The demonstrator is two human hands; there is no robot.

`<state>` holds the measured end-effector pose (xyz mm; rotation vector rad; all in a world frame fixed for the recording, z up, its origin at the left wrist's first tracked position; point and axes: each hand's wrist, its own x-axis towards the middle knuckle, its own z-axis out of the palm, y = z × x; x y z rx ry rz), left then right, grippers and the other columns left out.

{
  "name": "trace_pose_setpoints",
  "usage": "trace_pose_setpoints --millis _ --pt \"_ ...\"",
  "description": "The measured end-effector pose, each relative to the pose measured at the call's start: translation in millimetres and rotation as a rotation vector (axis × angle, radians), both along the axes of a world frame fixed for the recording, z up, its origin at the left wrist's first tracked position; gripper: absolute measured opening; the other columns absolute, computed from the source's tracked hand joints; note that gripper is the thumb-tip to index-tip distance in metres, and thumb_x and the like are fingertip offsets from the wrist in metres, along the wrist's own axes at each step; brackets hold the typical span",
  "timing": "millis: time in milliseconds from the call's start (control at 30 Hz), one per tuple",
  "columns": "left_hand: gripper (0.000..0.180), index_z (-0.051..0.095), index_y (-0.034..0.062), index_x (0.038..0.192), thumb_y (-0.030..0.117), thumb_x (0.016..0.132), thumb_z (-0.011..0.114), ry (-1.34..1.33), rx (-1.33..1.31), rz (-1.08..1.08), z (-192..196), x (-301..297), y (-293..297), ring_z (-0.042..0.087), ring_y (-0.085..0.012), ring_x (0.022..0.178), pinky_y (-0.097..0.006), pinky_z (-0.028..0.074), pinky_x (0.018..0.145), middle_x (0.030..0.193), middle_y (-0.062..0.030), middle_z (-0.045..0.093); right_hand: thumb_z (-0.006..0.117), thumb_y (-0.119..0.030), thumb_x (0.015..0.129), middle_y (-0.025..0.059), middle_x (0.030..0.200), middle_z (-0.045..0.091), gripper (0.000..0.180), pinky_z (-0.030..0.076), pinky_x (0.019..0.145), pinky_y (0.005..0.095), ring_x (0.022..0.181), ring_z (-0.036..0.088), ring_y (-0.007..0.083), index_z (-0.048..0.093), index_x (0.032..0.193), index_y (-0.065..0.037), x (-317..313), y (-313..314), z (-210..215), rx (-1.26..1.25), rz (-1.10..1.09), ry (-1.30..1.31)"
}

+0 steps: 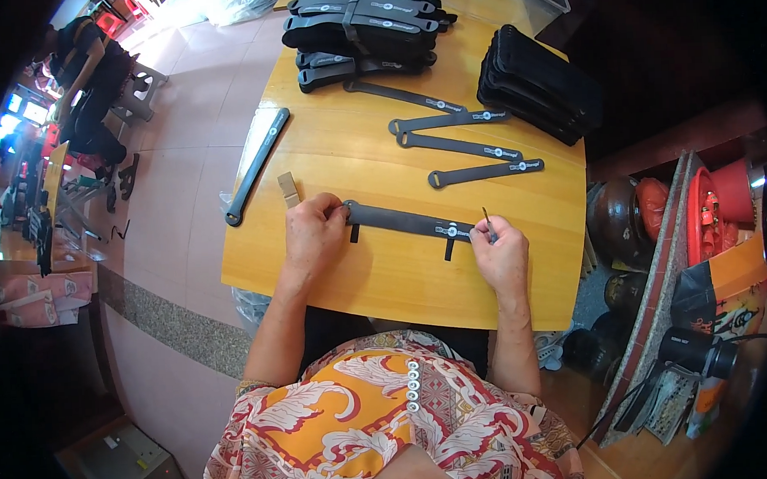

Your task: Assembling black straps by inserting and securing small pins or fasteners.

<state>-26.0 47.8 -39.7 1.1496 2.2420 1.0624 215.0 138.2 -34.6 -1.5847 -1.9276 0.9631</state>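
In the head view, the left hand (314,233) rests on the wooden table (385,282), its fingers curled and pinching the left end of a flat black strap (400,221) that lies across the table just in front of the person. The right hand (502,252) is closed in a loose fist at the strap's right end, gripping a thin stick-like tool (488,223) that points up and away; its tip stands just beside the strap.

Beyond the strap lie four loose black straps (460,144), spread apart. A longer black bar (257,166) lies near the table's left edge, with a small tan piece (290,189) just beside the left hand. Stacks of black straps (363,29) sit at the far edge, and a darker pile (538,82) at the far right.
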Motion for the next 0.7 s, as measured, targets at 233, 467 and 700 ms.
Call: trace_pose_setpoints --millis 233,467,700 --pt "0.009 0.065 -0.0032 0.080 0.004 0.075 0.066 -0.003 -0.022 0.025 -1.7 -0.5 2.2 0.062 -0.0142 0.058 -0.027 0.048 0.056 0.064 -0.0121 0.064 0.064 -0.010 0.076 0.0141 0.064 0.060 0.010 0.046 0.055 0.0354 0.059 0.061 0.0289 0.059 0.077 -0.002 -2.4 -1.2 1.1 0.016 -0.010 -0.018" --pt "0.011 0.064 -0.0019 0.075 0.008 0.073 0.067 0.071 -0.037 0.016 1.9 0.7 3.6 0.062 -0.0197 0.057 -0.031 0.048 0.055 0.062 -0.0132 0.062 0.063 -0.010 0.075 0.0136 0.066 0.061 0.009 0.047 0.057 0.0381 0.062 0.062 0.0316 0.057 0.078 -0.003 -3.4 -2.0 2.0 0.046 0.028 -0.084" --pt "0.013 0.063 -0.0013 0.073 0.010 0.071 0.070 0.178 -0.135 -0.057 0.5 -7.9 5.0 0.061 -0.0254 0.058 -0.035 0.048 0.057 0.063 -0.0149 0.061 0.064 -0.012 0.074 0.0150 0.066 0.062 0.015 0.047 0.059 0.0412 0.064 0.061 0.0344 0.054 0.081 -0.004 -2.7 1.8 1.1 0.051 0.030 -0.195"
